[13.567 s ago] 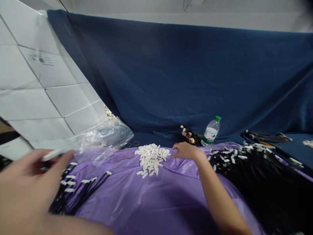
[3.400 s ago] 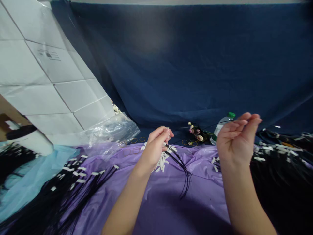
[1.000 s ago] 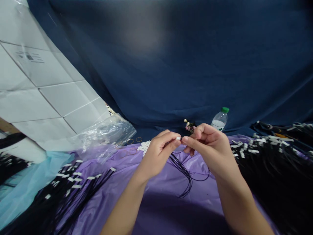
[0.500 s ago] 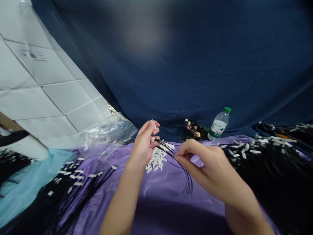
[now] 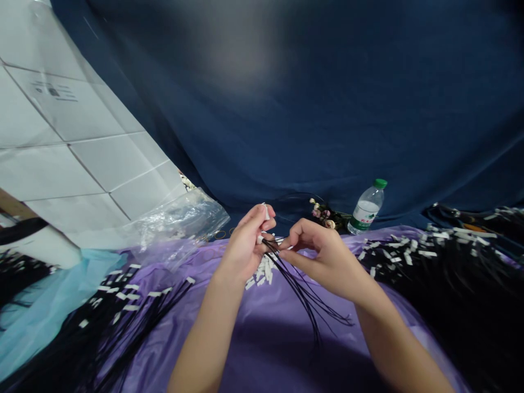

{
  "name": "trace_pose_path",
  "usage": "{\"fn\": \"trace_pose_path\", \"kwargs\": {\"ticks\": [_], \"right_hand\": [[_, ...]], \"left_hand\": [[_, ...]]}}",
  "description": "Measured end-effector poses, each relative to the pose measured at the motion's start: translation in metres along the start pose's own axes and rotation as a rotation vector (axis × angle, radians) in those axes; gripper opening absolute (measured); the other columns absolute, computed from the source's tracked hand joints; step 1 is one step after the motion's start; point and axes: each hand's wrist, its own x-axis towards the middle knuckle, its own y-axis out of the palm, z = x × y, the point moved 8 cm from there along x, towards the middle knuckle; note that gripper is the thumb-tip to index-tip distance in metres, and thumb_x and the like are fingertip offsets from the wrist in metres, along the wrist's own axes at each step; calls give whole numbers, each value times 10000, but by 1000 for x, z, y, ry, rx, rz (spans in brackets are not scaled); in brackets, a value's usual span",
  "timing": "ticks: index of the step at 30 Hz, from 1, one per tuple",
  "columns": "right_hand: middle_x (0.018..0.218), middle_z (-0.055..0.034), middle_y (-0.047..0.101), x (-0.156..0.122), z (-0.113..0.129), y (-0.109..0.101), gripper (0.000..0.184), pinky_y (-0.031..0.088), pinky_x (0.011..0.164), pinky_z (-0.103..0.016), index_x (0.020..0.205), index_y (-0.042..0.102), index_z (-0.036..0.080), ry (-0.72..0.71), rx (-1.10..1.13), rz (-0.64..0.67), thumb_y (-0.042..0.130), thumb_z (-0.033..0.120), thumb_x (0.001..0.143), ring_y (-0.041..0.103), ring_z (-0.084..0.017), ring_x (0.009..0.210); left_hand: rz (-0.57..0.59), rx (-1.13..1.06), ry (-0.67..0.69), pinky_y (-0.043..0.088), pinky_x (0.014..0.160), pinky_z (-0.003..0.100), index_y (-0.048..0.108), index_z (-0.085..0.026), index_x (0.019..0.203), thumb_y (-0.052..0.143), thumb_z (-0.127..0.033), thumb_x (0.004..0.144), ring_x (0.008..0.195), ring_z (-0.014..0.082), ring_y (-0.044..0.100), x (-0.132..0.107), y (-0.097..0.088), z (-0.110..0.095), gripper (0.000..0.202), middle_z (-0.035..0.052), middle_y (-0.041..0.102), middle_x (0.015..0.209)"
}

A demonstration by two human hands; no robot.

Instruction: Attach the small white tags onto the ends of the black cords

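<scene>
My left hand (image 5: 245, 245) is closed on a bunch of thin black cords (image 5: 305, 295), with a small white tag pinched at its fingertips. The cords trail down over the purple plastic sheet (image 5: 254, 338). Just to its right, my right hand (image 5: 323, 254) pinches one cord of the bunch, the fingertips almost touching the left hand's. Partly hidden behind both hands lies a heap of loose white tags (image 5: 262, 270).
A big pile of black cords with white tags (image 5: 442, 284) lies on the right, a smaller one (image 5: 110, 316) on the left. A clear plastic bag (image 5: 180, 224), small flowers (image 5: 323, 214) and a water bottle (image 5: 365, 207) stand in front of the blue drape.
My right hand has come back up and to the left, from lower on the cords to right beside my left hand. The cord ends have swung out to the right on the sheet.
</scene>
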Motion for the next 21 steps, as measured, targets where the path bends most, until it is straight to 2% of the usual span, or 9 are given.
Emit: {"fn": "trace_pose_path", "kwargs": {"ticks": [3,5,8,11,12,14,17,21], "right_hand": [[708,51,542,0,-4,2,127,466,600,-209,787,492,197,27,27,23,602,139,813,549,-77,638],[665,62,523,0,-9,4,131,462,562,-204,796,478,201,90,130,37,596,154,825,550,-76,601],[719,48,595,3,-18,5,178,518,535,-217,828,457,206,196,366,38,635,195,814,620,-93,574],[938,7,668,9,-25,-2,254,556,527,-194,847,475,200,234,572,-33,709,174,752,661,-81,573],[958,6,678,11,-29,-6,256,562,533,-176,853,490,200,247,644,-66,720,169,743,668,-74,581],[862,28,693,14,-38,-16,221,570,558,-138,865,527,205,262,809,-141,713,175,750,679,-67,606],[703,64,665,17,-43,-38,200,584,589,-112,893,580,224,140,1100,-237,671,175,721,684,-65,639],[812,77,702,14,-38,-67,291,583,701,-71,898,602,246,-153,1424,-275,651,82,663,688,-38,757]], "left_hand": [[16,2,-6,146,343,61,529,-174,853,668,-411,812,418,-21,291,0,1,2,278,-69,322,679],[11,12,-7,141,342,64,528,-175,855,669,-412,811,420,-20,294,1,0,3,280,-67,320,682],[-9,30,8,140,341,68,532,-173,856,677,-418,801,419,-19,277,4,-3,2,290,-67,322,681],[-27,36,24,146,348,70,534,-169,856,668,-426,808,416,-23,240,7,-8,1,294,-68,322,678],[-31,36,27,148,352,71,534,-168,858,664,-426,811,418,-24,235,8,-9,1,293,-67,323,679],[-33,33,31,156,358,75,536,-166,861,663,-424,814,420,-26,227,9,-11,0,291,-67,322,682],[-27,17,29,169,363,81,536,-163,850,669,-416,811,421,-27,235,10,-12,1,289,-69,309,678],[-44,26,19,165,356,87,543,-163,837,676,-415,804,423,-21,267,11,-12,3,288,-64,315,676]]}}
